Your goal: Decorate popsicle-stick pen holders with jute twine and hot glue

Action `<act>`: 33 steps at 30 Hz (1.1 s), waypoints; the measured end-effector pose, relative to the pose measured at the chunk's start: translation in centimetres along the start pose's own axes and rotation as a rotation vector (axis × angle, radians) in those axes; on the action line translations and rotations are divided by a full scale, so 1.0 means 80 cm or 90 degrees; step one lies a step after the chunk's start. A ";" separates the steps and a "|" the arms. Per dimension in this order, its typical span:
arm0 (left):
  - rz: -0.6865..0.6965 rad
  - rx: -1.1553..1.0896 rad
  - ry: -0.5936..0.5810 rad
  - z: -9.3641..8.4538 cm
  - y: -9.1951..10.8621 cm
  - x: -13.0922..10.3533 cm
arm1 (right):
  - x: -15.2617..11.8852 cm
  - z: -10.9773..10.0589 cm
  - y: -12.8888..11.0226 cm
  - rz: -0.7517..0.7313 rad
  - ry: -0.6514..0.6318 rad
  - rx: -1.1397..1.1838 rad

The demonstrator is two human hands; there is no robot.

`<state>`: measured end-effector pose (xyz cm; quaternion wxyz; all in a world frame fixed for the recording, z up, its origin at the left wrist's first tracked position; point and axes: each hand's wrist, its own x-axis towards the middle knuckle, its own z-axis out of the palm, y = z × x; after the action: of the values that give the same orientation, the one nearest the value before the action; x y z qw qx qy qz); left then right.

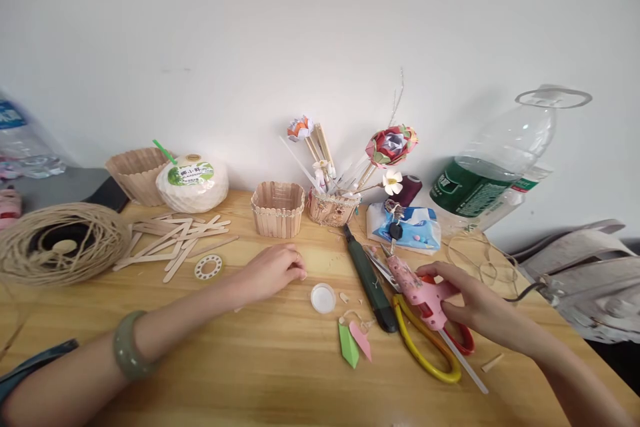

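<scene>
My left hand [274,272] rests on the wooden table with its fingers curled together; whatever they hold, if anything, is hidden. In front of it stands a small basket of wooden sticks [278,219] with a beaded trim. On the right, my right hand [463,297] grips a pink glue gun [417,293], its nozzle pointing away from me and a clear glue stick out of its back. Beneath the gun lie scissors with yellow and red handles [430,360]. Between the hands are a white round lid [323,298], a dark green cutter [370,280] and green and pink paper pieces [349,345].
Twine coil [95,247], loose wooden sticks [175,240], a tape roll [209,267] and a wrapped coconut [193,183] lie left. Along the wall stand a decorated flower holder [333,208], a tissue pack [420,230] and a large bottle [480,180].
</scene>
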<state>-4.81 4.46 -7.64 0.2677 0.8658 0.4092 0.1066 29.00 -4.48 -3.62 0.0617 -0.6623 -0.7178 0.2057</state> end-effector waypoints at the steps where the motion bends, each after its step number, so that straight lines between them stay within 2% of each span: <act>1: 0.002 0.000 -0.004 0.000 -0.001 0.000 | 0.001 0.000 0.003 -0.015 0.003 -0.009; 6: 0.008 0.009 -0.015 0.000 -0.006 -0.001 | 0.007 0.002 0.017 -0.089 0.062 -0.081; 9: 0.027 0.026 -0.016 0.001 -0.004 -0.001 | 0.004 0.005 0.002 -0.113 0.148 -0.131; 11: 0.038 0.048 -0.010 0.001 -0.002 -0.002 | -0.001 0.014 -0.023 -0.127 0.208 -0.158; 13: 0.053 0.077 -0.004 0.001 0.000 -0.003 | -0.004 0.029 -0.058 -0.164 0.226 -0.169; 15: 0.081 0.112 -0.007 0.000 0.002 -0.005 | -0.002 0.049 -0.095 -0.213 0.205 -0.175; 16: 0.098 0.133 -0.012 -0.001 0.003 -0.006 | 0.001 0.060 -0.111 -0.243 0.167 -0.190; 19: 0.135 0.205 -0.031 -0.004 0.006 -0.012 | 0.013 0.084 -0.140 -0.259 0.126 -0.231; 23: 0.174 0.314 -0.041 -0.002 0.012 -0.030 | 0.023 0.096 -0.143 -0.243 0.128 -0.241; 28: 0.227 0.418 -0.031 0.023 0.027 -0.068 | 0.025 0.101 -0.129 -0.241 0.149 -0.205; 30: 0.298 0.499 0.017 0.035 0.031 -0.082 | 0.029 0.100 -0.124 -0.242 0.162 -0.186; 33: 0.349 0.552 0.111 0.046 0.034 -0.095 | 0.034 0.092 -0.127 -0.235 0.196 -0.160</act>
<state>-6.43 -4.15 -8.98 -0.1886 0.9603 0.1948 0.0651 16.64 -3.80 -7.01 0.1237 -0.5462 -0.8285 -0.0032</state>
